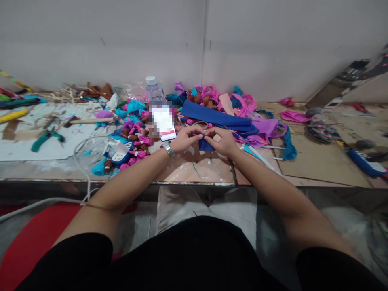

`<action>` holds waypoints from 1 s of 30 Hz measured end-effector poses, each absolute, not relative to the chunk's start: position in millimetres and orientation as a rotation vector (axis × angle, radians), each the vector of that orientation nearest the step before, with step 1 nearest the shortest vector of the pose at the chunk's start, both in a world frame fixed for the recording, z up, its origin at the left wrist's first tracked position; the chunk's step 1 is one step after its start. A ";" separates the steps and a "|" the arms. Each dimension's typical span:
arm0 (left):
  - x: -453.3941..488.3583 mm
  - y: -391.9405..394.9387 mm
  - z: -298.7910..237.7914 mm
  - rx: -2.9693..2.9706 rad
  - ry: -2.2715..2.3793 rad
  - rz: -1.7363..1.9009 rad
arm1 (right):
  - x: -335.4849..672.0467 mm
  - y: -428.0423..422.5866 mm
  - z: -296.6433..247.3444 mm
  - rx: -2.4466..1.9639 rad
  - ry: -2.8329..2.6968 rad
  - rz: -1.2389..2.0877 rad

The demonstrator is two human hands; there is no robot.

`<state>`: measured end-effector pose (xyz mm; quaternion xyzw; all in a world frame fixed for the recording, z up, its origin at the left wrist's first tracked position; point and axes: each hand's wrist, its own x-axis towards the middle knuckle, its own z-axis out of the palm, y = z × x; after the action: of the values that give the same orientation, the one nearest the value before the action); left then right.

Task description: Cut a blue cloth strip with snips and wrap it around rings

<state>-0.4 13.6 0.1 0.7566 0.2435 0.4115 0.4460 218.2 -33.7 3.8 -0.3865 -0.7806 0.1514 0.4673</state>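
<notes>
My left hand [185, 139], with a watch on its wrist, and my right hand [220, 141] meet over the worktable [194, 171]. Both pinch a small dark blue piece of fabric [206, 145] between their fingertips, fingers closed. Just behind lies a long dark blue fabric strip [216, 117]. A phone [163, 122] leans upright to the left of my left hand. Small pink, brown and turquoise fabric flowers [136, 141] lie piled beside it.
A clear plastic bottle [154, 91] stands behind the phone. A glue gun [117, 151] with white cable sits at left, teal-handled pliers [45, 139] and a hammer [87, 120] farther left. Pink and purple fabric scraps [263, 129] lie at right, cardboard [315, 159] beyond.
</notes>
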 end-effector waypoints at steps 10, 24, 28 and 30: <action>1.8 12.3 -0.4 1.694 0.632 1.008 | 219.1 -29.8 1.6 -0.957 -1.841 0.412; 10.9 8.7 6.4 0.995 0.751 1.107 | 219.6 -30.2 3.7 -0.914 -1.766 0.316; 12.9 5.1 5.7 1.035 0.764 1.041 | 219.2 -30.6 5.0 -0.877 -1.798 0.250; 13.6 3.6 5.4 1.058 0.777 1.025 | 218.9 -30.9 6.5 -0.872 -1.818 0.218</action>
<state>13.6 3.6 5.4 0.4701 0.3451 0.4553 0.6728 218.9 -30.9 6.5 -0.3650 -0.7609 0.0912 0.5286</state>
